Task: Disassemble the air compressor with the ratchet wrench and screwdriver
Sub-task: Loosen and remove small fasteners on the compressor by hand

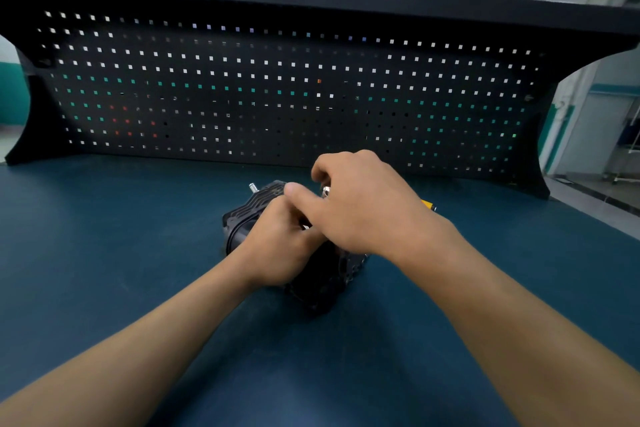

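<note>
looked like the bolt-loosening step. right hand point(360, 208) had its grip clenched on a yellow-ended tool point(428, 205) over the air compressor point(249, 208); left hand point(277, 250) rested on it, grip hidden, couldn't tell. next: seat tool square, turn.

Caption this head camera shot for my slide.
Left hand rests on the black air compressor on the bench while the right hand grips a yellow-tipped tool over it.

Room to pass either side of the air compressor point(242, 213); pegboard point(277, 97) blocks behind, apparently close.
</note>
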